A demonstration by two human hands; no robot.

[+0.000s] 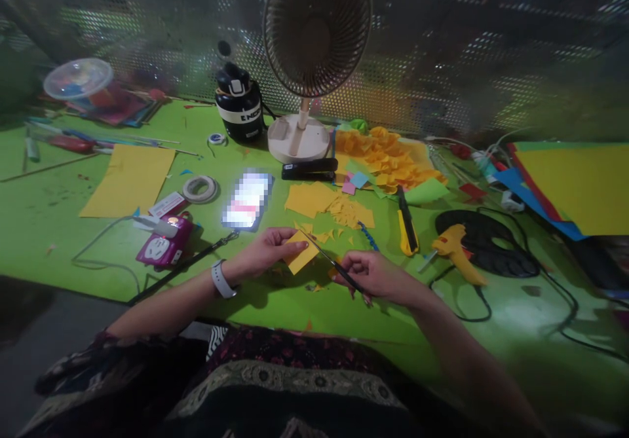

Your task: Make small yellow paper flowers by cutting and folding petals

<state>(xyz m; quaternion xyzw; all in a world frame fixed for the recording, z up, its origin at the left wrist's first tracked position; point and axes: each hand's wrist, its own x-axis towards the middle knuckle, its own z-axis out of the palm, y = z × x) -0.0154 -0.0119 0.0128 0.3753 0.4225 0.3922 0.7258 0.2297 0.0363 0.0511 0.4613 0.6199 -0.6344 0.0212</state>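
My left hand (269, 251), with a white watch band at the wrist, pinches a small yellow-orange piece of paper (301, 256) between thumb and fingers. My right hand (371, 274) grips a pair of scissors (339, 269) with dark handles. The blades point up and left, lying along the paper's upper right edge; whether they are cutting into it I cannot tell. Just beyond the hands lie small orange paper scraps (346, 210) and a larger orange sheet piece (307, 199). A bigger heap of crumpled orange paper pieces (378, 156) rests farther back.
A lit phone (247, 200), a tape roll (200, 190) and a purple power adapter (164, 241) lie to the left. A stapler (309, 169) sits before the fan (299, 138). Rightward are a yellow cutter knife (407, 225) and a yellow glue gun (459, 251) with its cable.
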